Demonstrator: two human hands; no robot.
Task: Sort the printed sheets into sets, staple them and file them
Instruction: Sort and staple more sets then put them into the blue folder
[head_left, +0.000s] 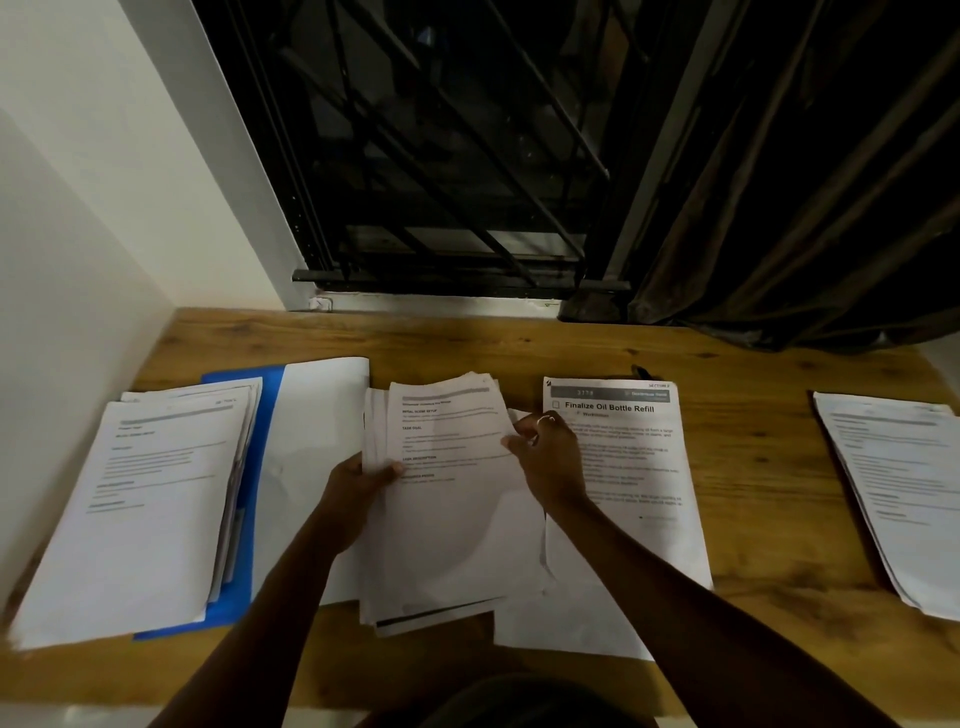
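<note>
Wooden surface (727, 358) under your hands: the left hand (358, 483) grips the centre stack of sheets (452, 519) by its left edge, the right hand (550, 457) pinches the top sheet's right edge.

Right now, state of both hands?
Left hand: closed on the left edge of the middle stack of sheets.
Right hand: fingers pinching the top sheet's right edge on that same stack.

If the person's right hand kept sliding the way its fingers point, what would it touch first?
The right hand points leftward across the held stack of printed white sheets it already pinches; beyond that, probably the left hand, though depth is unclear.
</note>
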